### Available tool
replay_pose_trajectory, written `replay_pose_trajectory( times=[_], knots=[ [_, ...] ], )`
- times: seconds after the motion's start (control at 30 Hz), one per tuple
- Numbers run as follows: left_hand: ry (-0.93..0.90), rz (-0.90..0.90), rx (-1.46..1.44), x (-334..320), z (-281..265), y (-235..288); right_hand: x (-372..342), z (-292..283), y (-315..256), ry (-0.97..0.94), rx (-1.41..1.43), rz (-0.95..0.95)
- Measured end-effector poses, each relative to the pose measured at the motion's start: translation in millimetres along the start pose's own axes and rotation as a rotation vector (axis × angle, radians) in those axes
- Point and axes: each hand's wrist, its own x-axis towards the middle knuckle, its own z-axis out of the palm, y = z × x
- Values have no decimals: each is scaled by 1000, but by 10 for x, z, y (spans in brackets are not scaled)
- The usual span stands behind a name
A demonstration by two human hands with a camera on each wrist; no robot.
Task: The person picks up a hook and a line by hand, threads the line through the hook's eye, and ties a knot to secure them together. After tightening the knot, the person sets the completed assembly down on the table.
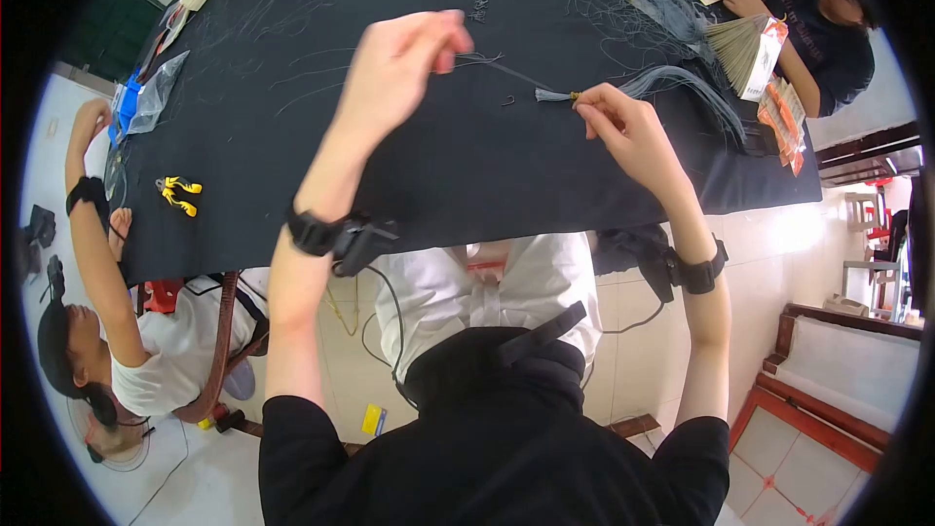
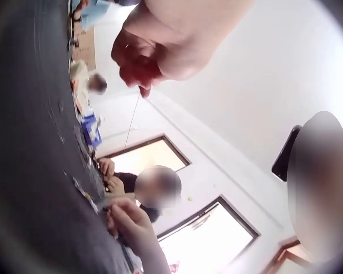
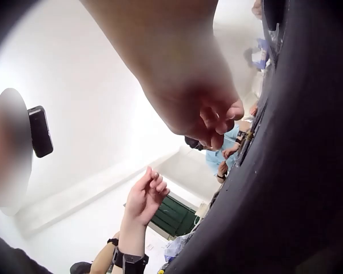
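My left hand (image 1: 394, 63) is raised above the black cloth, thumb and fingers pinching the end of a thin fishing line (image 2: 131, 123). That line slants down from the fingertips toward the right hand in the left wrist view. Low over the cloth, my right hand (image 1: 628, 131) pinches with thumb and forefinger at the yellow tie of a bundle of grey fishing line (image 1: 555, 94). The bundle's short tuft sticks out left of the fingers, and its long strands curve away behind the hand. A small hook (image 1: 507, 100) lies left of the tuft.
A pile of hooks (image 1: 478, 8) lies farther back. Another tied line bundle (image 1: 633, 0) and a fanned stack of cards (image 1: 745, 51) are at the right. Yellow-handled pliers (image 1: 179, 195) lie at the left. People sit at both sides of the black-covered table (image 1: 263, 185).
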Motion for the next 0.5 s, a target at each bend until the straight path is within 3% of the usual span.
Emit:
replay_pose_trajectory(
  times=[0.17,0.33,0.43,0.5],
  knots=[
    [51,-231,88,-443,-727,-261,-29,111,-21,-154,33,16],
    [13,-503,192,-866,-1083,-546,78,326,-75,-248,-46,-73],
    [-39,-627,428,-1029,-1124,-684,127,388,-62,-228,-119,-140],
    [-14,-633,823,-1094,-1107,-687,126,402,-32,-205,-91,-119]
  ],
)
